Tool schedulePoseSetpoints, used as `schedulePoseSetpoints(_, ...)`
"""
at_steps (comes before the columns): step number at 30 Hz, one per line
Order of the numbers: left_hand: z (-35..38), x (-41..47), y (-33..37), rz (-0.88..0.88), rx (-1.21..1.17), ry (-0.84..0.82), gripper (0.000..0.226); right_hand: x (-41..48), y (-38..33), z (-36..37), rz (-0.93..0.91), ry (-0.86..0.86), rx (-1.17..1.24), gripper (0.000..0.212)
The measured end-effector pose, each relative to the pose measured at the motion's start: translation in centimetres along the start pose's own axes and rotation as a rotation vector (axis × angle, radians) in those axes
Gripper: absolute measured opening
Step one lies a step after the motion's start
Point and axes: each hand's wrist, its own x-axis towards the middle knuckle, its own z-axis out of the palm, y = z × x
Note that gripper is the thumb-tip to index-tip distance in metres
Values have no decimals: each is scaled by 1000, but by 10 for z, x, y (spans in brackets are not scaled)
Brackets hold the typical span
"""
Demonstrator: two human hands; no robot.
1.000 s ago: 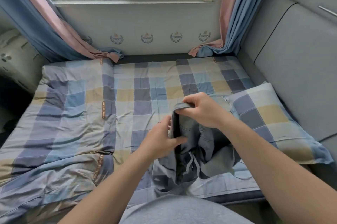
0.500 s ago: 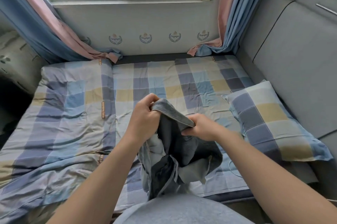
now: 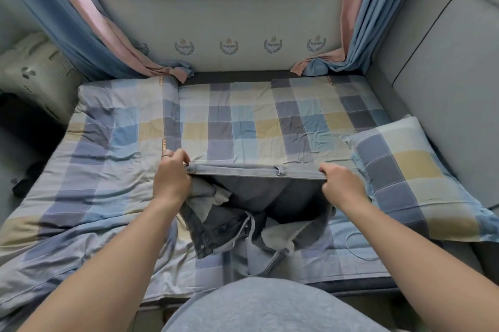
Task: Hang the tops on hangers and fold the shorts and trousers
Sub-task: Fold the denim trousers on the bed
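The left grip [image 3: 171,177] pinches one end of the waistband [image 3: 237,169] of the grey shorts [image 3: 270,196], fingers curled round the denim. The right grip [image 3: 341,186] pinches the other end the same way. The waistband runs taut and level between the two grips. Below them the rest of the shorts bunches onto the bed [image 3: 243,121], with pale pocket linings [image 3: 213,196] showing and a drawstring [image 3: 249,223] dangling midway. A checked pillow [image 3: 413,180] lies just right of the right grip, and a rumpled quilt [image 3: 94,169] lies left of the left grip.
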Motion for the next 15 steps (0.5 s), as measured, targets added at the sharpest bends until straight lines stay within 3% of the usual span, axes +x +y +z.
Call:
schedulePoseSetpoints(7,22,-22,-64,-279,143,-74,30,-9,38,25,176,-4,20,21)
schedulePoseSetpoints(15,48,-57,-113,-674,12,-188,14,-17,65,46,457,2,303,21)
